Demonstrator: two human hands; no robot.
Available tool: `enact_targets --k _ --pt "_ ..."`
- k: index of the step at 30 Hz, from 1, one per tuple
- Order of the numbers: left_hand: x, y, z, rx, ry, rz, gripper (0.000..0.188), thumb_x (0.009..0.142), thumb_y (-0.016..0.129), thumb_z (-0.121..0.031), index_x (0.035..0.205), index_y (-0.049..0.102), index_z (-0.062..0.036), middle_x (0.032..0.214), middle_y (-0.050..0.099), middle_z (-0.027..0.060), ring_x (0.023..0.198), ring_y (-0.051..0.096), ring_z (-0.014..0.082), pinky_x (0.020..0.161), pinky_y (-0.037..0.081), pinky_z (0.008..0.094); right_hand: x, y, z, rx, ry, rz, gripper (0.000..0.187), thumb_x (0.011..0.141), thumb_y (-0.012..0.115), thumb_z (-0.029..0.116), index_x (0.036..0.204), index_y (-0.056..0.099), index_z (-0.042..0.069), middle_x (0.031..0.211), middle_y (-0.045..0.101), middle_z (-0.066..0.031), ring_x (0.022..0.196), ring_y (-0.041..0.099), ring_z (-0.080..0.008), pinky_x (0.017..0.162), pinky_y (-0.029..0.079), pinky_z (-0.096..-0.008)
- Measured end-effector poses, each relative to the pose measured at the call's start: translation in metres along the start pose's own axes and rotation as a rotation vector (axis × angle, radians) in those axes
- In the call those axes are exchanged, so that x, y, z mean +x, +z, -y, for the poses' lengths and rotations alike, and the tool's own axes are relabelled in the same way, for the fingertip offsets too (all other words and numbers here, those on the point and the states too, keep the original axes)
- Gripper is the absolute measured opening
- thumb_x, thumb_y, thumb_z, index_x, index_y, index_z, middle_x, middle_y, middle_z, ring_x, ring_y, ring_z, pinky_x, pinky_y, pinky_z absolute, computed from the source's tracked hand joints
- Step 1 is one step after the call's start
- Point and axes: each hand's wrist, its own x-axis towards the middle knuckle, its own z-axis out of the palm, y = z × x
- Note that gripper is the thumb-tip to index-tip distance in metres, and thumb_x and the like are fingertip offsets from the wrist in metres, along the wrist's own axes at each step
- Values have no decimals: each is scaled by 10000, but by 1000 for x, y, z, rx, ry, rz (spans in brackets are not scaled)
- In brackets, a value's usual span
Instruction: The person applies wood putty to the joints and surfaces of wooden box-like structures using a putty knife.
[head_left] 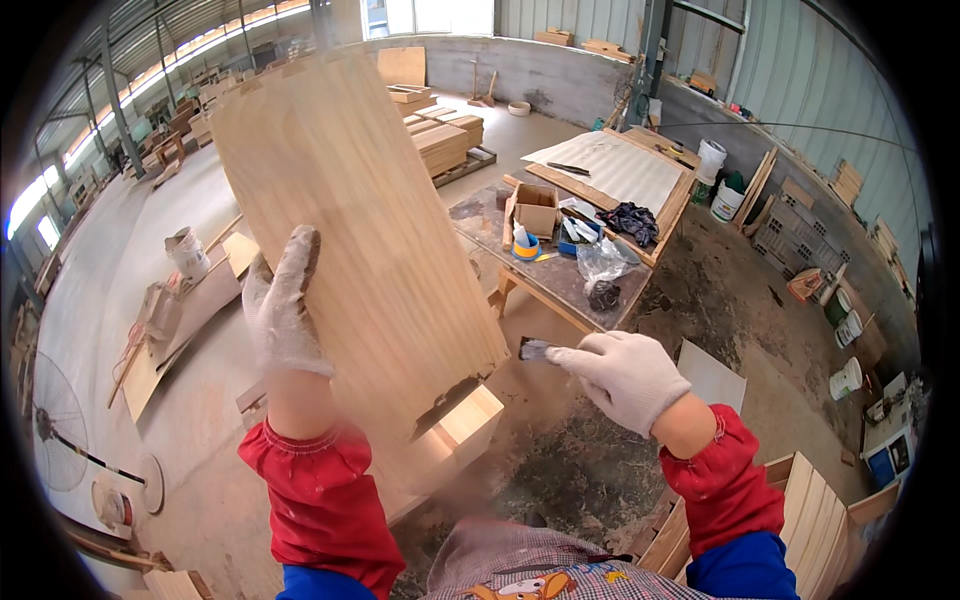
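A large pale wooden panel (370,220) stands tilted in front of me. My left hand (288,305), in a white glove with dark-stained fingers, grips its left side, thumb on the broad face. Along the panel's lower right edge runs a dark, ragged patch (455,398), just above a pale wooden block (468,415). To the right of the panel and apart from it, my gloved right hand (625,378) is closed on a small flat tool (536,349). Its grey end has a dark tip pointing left; whether it is a scraper or a brush is unclear.
Ahead stands a worktable (480,212) with a cardboard box (537,208), a tape roll (525,248), a plastic bag (605,262) and a dark cloth (632,222). Stacked boards (440,150) lie beyond. A fan (60,425) is at left, slatted wood (800,515) at lower right, buckets (728,200) along the wall.
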Motion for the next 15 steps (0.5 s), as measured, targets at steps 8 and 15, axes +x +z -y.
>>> enact_targets --k 8,15 --pt "5 -8 0 29 26 -8 410 841 676 -141 1167 513 47 1073 604 88 980 593 150 861 477 274 -16 39 59 518 134 -104 465 775 573 89 1236 539 139 817 571 -122 691 605 -313 592 504 -395" --pt "3 -6 1 -13 24 7 383 862 647 -125 1181 511 37 1091 594 80 1001 579 141 896 456 271 -19 49 71 543 182 -127 487 760 583 82 1242 537 136 828 569 -117 678 601 -305 575 498 -398"
